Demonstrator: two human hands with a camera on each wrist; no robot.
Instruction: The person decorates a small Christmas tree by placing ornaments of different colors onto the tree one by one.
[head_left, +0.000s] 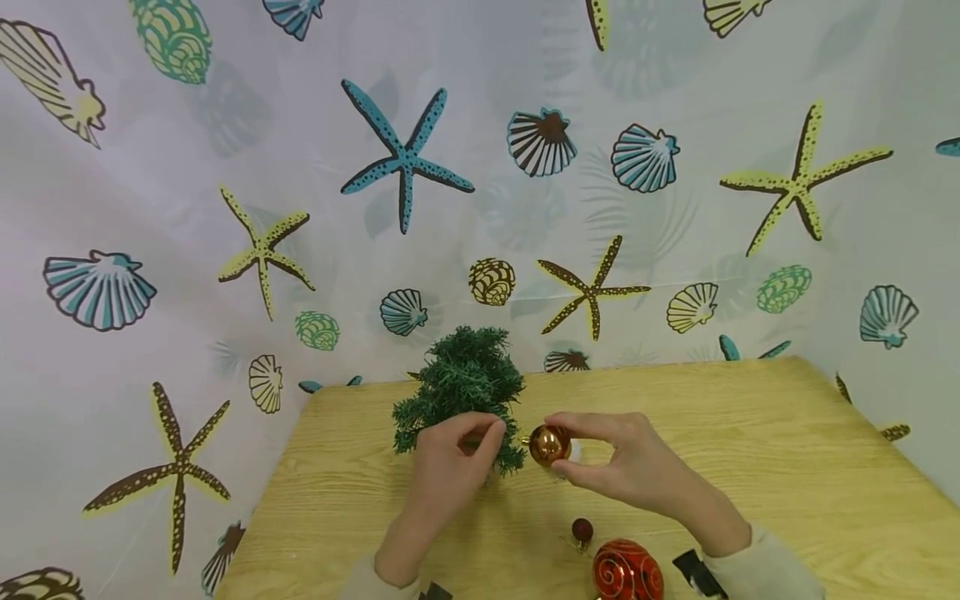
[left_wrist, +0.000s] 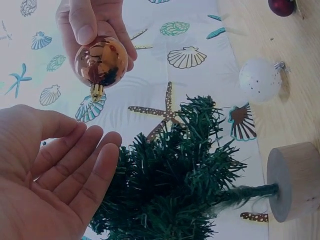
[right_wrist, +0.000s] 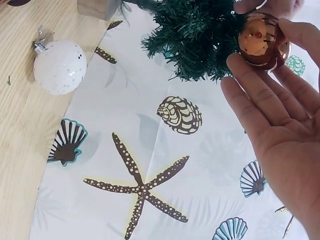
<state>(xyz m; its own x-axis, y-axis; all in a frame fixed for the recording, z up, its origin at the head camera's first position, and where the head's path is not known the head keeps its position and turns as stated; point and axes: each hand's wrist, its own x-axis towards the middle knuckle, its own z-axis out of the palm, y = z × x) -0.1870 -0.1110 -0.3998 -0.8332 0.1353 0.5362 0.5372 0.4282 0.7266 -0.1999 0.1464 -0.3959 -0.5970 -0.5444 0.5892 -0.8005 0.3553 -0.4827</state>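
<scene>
My right hand (head_left: 637, 462) pinches a shiny copper Christmas ball (head_left: 550, 445) between thumb and fingers, its gold cap pointing left toward my other hand. At the right side of a small artificial Christmas tree (head_left: 468, 371), my left hand (head_left: 450, 467) has its thumb and index fingertips together, close to that cap. I cannot tell whether a thin thread lies between them. In the left wrist view the other left fingers are loosely bent beside the green branches (left_wrist: 165, 170). The tree stands on a round wooden base (left_wrist: 300, 182).
A white speckled ball (left_wrist: 260, 80) lies on the wooden table (head_left: 712, 433), mostly hidden behind the copper ball in the head view. Nearer the front are a small dark red ball (head_left: 582, 531) and a large red ornament (head_left: 628, 571) with swirls. A shell-and-starfish-patterned cloth (head_left: 480, 200) hangs behind.
</scene>
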